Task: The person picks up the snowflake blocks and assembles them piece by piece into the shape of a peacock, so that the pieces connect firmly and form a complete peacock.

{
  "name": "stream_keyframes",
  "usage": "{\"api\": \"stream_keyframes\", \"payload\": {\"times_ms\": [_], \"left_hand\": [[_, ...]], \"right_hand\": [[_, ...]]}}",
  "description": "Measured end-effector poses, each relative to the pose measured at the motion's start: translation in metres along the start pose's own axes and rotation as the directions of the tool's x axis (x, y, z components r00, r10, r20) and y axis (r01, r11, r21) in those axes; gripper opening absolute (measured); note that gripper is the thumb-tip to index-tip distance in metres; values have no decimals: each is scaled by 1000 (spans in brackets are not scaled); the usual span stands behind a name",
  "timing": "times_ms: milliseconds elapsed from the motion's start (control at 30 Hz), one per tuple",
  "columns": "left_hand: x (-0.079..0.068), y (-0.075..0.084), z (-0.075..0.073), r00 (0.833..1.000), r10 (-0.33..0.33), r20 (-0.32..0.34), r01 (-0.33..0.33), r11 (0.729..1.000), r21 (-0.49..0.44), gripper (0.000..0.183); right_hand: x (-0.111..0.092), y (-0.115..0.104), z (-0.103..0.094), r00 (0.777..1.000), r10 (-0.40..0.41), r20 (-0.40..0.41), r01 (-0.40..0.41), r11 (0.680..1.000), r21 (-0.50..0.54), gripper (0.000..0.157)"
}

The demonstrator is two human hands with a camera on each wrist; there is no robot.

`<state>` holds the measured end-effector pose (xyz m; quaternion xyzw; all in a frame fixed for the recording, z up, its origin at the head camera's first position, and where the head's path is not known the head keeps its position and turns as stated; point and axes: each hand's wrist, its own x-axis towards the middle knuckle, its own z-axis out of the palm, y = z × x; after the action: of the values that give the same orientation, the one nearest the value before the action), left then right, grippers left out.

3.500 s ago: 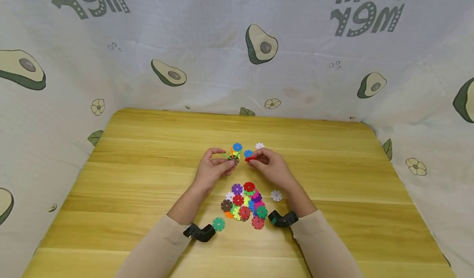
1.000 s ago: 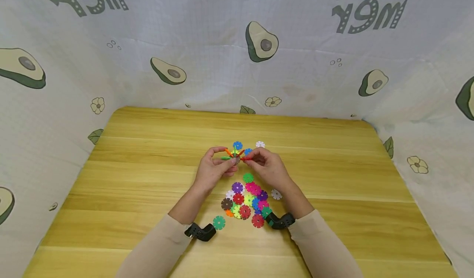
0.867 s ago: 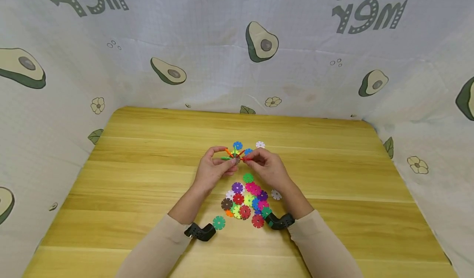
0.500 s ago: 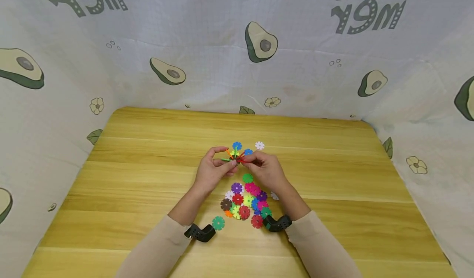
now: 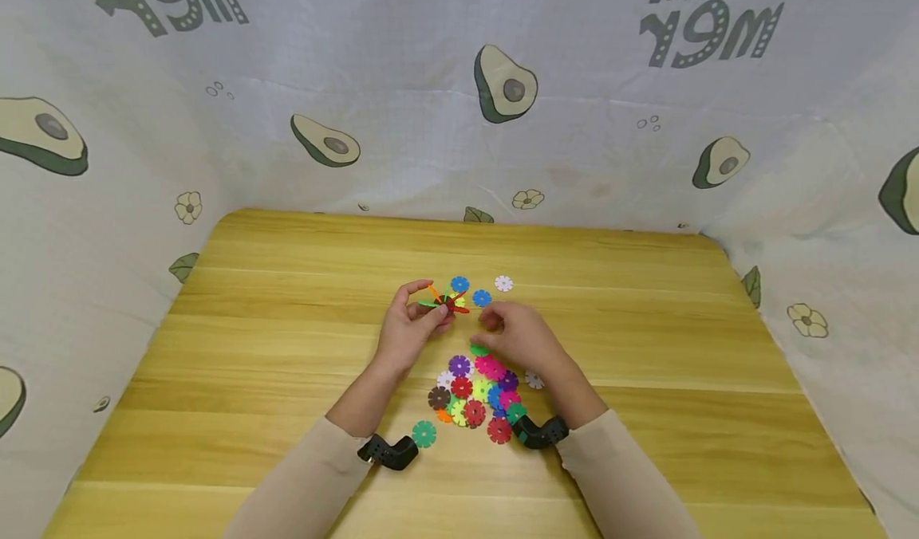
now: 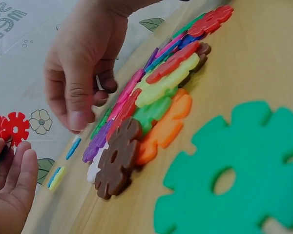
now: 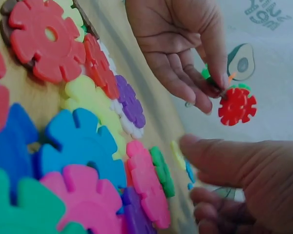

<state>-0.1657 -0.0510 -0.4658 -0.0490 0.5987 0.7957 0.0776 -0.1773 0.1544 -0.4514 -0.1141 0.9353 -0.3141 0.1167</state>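
My left hand (image 5: 404, 330) pinches a brown snowflake disc (image 5: 446, 301) between thumb and fingers, above the table. Green, orange and red discs stand out from its rim; one red disc (image 7: 237, 105) faces the camera in the right wrist view. To the right is my right hand (image 5: 527, 336), with nothing between its loosely bent fingers and thumb. Its thumb tip hovers by a green disc (image 5: 479, 350) at the far end of a pile of mixed snowflake discs (image 5: 462, 387). Whether the thumb touches that disc cannot be told.
Beyond the hands lie two blue discs (image 5: 482, 298), a yellow one partly hidden, and a white disc (image 5: 504, 283). A teal disc (image 5: 424, 434) lies by the left wrist camera, another white disc (image 5: 534, 379) beside the right forearm. Printed cloth (image 5: 402, 84) hangs behind the wooden table (image 5: 301, 284).
The right hand brought a red disc to the brown one, then let go and moved back toward the pile. That red disc now stays on the brown disc, which the left hand has shifted slightly left.
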Motion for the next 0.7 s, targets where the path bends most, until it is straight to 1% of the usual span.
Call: {"api": "stream_keyframes", "payload": {"times_ms": [67,100,167,233,333,433,500,533,600,700], "left_hand": [[-1,0,0,1000,-4,4,4,1000,-19,56],[-1,0,0,1000,-4,7,4,1000,-26,56],[-1,1,0,1000,-2,11,2,999,-38,58],[-1,1,0,1000,0,12,1,999,-42,59],[-1,0,0,1000,0,22,1,999,-40,59],[-1,-1,0,999,-6,40,8,999,-47,59],[-1,-2,1,998,-9,62,12,999,-49,59],[-1,-2,1,997,-9,77,12,999,-46,58],[-1,-3,2,994,-9,109,13,999,-36,57],[-2,-3,2,986,-4,165,3,1000,8,55]], "right_hand": [[0,0,1,999,14,40,-12,999,-48,28],[-1,-1,1,998,22,56,-19,998,-52,28],[-1,-1,2,996,28,81,-24,999,-44,26],[-1,-2,2,996,22,87,-20,999,-28,24],[-2,-1,0,998,15,67,-16,1000,26,21],[-1,3,-3,1000,30,5,-30,985,169,16],[-1,5,-6,997,53,-61,-34,960,278,16],[0,6,-8,994,63,-91,-29,941,337,16],[1,6,-11,986,70,-150,5,894,449,19],[1,5,-13,974,64,-215,73,816,573,22]]}}
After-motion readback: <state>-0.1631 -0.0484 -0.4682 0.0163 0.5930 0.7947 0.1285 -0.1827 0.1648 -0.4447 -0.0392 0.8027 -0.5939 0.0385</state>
